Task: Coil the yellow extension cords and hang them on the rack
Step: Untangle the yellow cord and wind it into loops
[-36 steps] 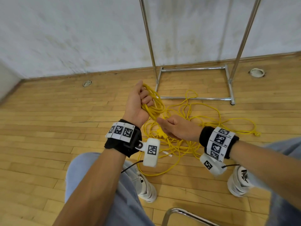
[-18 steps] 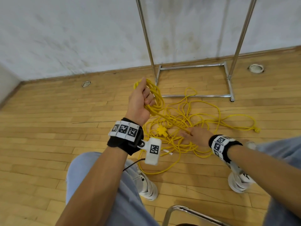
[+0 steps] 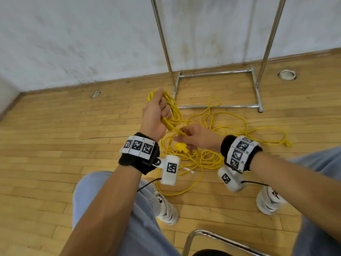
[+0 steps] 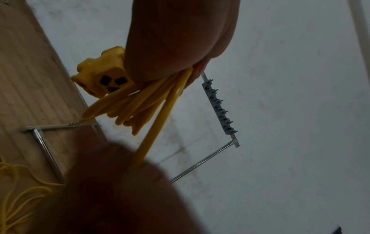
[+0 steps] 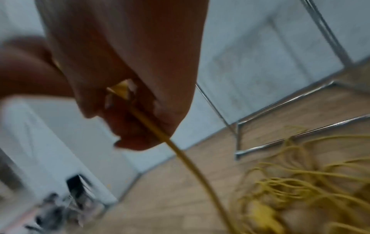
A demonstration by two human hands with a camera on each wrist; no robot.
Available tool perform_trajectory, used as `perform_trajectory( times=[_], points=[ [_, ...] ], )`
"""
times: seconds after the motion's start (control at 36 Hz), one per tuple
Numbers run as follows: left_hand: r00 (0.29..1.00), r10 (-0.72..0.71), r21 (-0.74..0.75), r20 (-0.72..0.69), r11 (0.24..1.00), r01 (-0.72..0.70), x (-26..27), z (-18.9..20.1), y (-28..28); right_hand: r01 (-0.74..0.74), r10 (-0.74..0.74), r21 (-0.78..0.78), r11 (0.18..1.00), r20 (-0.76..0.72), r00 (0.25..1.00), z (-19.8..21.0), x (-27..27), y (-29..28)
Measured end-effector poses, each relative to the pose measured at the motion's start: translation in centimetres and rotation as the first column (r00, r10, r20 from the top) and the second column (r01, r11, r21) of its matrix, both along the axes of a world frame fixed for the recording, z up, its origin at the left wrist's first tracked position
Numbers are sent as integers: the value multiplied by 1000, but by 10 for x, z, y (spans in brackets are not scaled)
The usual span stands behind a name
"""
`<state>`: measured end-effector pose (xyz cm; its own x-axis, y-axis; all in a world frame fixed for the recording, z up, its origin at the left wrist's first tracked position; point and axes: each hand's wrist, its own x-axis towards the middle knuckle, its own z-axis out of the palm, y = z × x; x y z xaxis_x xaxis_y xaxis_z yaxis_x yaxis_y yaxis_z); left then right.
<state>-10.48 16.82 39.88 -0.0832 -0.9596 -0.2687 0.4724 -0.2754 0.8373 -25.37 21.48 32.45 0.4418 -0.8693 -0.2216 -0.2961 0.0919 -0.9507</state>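
Observation:
My left hand (image 3: 156, 113) is raised and grips several coiled loops of the yellow extension cord (image 3: 173, 115); the cord's yellow socket end (image 4: 102, 77) sticks out beside the thumb. Just to its right, my right hand (image 3: 195, 137) pinches a single strand of the same cord (image 5: 180, 152), which trails down to a loose yellow tangle (image 3: 212, 156) on the wooden floor. A yellow plug block (image 3: 181, 147) lies in that tangle below the right hand. The metal rack (image 3: 217, 74) stands behind against the white wall, with a row of hooks (image 4: 219, 107) on its top bar.
My knees in light jeans and white sneakers (image 3: 166, 209) flank the tangle. A chrome chair frame (image 3: 203, 237) sits at the bottom edge. Round floor sockets (image 3: 287, 74) lie near the wall. Bare wooden floor spreads to the left.
My right hand, which reached down and right along the cord half a second ago, has come back up close to the left hand with a strand. The left hand rose slightly.

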Motion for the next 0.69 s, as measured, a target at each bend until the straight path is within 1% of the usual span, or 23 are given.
perform_trajectory(
  times=[0.03,0.08,0.17,0.19,0.25,0.33,0.39,0.47,0.58,0.64,0.69],
  points=[
    [1000,7,-2,-6,1000,-7,0,2,-1,31,-27,-44,999,73,997,14,5,1],
    [999,23,-1,-47,1000,-23,2,6,-2,69,-52,-83,994,193,980,34,6,6],
    [995,34,3,-94,999,-34,3,12,1,47,-36,-29,998,301,953,42,2,13],
    [995,33,3,-90,999,-33,2,13,3,40,-33,-17,999,297,954,38,2,14],
    [997,32,-1,-69,999,-32,0,14,8,45,-39,-23,999,232,972,23,2,17],
    [997,46,-11,-60,999,-47,-2,15,12,34,-29,-74,997,68,997,-3,-1,21],
    [995,70,-3,-70,998,-70,-3,17,13,44,-46,-76,996,-25,999,-13,-7,22],
    [994,76,16,-76,997,-75,-9,22,14,58,-62,-44,997,-86,994,-27,-18,20],
    [999,-15,54,-30,998,16,-22,43,20,94,-101,-54,994,-162,982,-35,-36,10],
    [995,-97,71,1,993,97,-26,66,24,121,-133,-75,990,-176,976,-36,-43,7],
    [981,-190,51,40,981,188,-28,97,28,156,-166,-75,985,-156,974,-37,-48,6]
  ],
)
